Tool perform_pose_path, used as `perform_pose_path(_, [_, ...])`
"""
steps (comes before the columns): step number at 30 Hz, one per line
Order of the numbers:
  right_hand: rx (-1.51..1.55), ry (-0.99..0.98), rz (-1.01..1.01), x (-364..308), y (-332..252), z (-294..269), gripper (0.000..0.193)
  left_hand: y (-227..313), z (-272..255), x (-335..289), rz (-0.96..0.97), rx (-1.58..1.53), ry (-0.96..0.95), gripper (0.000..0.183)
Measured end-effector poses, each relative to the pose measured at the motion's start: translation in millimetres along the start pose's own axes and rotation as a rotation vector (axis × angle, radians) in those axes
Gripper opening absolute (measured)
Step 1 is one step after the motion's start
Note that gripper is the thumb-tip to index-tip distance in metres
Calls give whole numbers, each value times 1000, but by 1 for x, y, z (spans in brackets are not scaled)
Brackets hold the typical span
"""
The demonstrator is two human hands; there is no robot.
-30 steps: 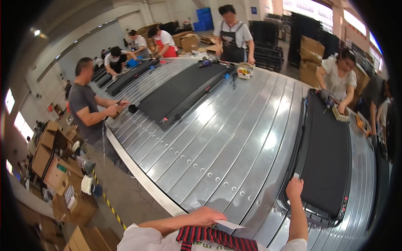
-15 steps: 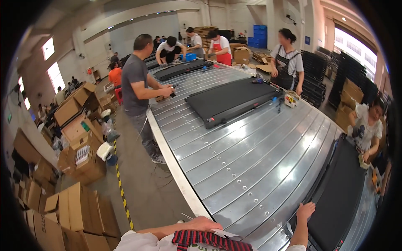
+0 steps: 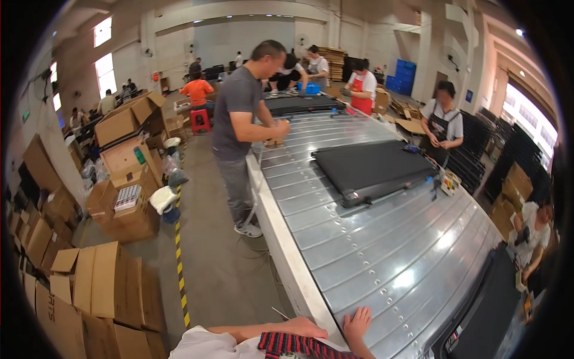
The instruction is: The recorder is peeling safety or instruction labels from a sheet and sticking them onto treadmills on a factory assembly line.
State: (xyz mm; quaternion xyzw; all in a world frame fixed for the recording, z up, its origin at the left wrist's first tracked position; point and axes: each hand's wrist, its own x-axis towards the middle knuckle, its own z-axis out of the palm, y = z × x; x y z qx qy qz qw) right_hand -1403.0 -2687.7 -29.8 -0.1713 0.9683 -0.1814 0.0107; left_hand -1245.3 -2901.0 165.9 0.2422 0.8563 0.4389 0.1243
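Note:
My right hand (image 3: 357,323) lies palm down on the ribbed silver metal table (image 3: 359,257), near its front edge, fingers stretched out and nothing in them. At the table's white left border, my left hand (image 3: 304,327) rests low in front of me with the fingers turned down, mostly hidden. A thin pale rod (image 3: 278,313) sticks out beside it. Right of my right hand, and apart from it, a long flat black panel (image 3: 487,305) with a raised dark rim lies on the table. Another flat black panel (image 3: 373,169) lies farther up the table.
A person in grey (image 3: 242,113) stands at the table's left edge. Another in a dark apron (image 3: 443,122) stands across, beside a small parts box (image 3: 449,182). At far right a person (image 3: 529,236) bends by the near panel. Cardboard boxes (image 3: 116,287) line the left floor.
My right hand has left the near black panel's edge and moved left onto the bare metal. The view has swung right-to-left, so the table sits farther right. The person in the dark apron has brought their hands together.

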Motion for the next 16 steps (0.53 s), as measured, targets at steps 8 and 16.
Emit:
perform_pose_path(8, [-64,17,50,47,-38,5,60,-38,-58,-101,-125,11,163,20])
perform_pose_path(16, [-205,-14,175,57,-49,7,66,-73,-104,-119,-178,-52,67,30])
